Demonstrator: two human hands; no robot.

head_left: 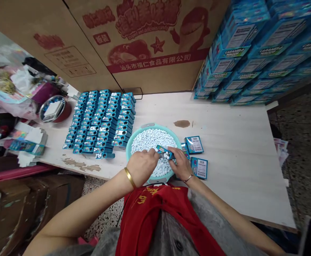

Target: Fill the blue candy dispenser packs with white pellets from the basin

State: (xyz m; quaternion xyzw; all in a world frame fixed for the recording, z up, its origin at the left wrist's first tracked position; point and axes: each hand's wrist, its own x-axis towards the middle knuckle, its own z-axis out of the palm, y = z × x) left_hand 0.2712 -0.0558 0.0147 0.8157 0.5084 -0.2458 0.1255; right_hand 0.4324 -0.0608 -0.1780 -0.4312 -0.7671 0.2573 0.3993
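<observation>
1. Pale teal plastic basin (155,126), round and shallow, near the front edge of a long pale wooden table (225,153), heaped with small blue-white candies (147,140).
2. Directly above the heap, a small teal candy box (164,152), lying nearly level, with a few candies visible at one end.
3. Right hand (179,164), thin bracelet at the wrist, clamped on the far end of the box between thumb and fingers.
4. Left hand (142,167), gold bangle at the wrist, fingertips (152,153) right at the near end of the box; any candy between them too small to tell.
5. Both hands close together but apart, low over the basin: a sound working height, with stray candies likely to fall back onto the heap.
6. Just right of the basin, two flat teal-and-white cartons (199,168), within easy reach of the right hand.
7. Left of the basin, tight rows of teal boxes (99,121), neatly aligned, leaving working room around the hands.
8. At far right, stacked blue cartons (241,53).
</observation>
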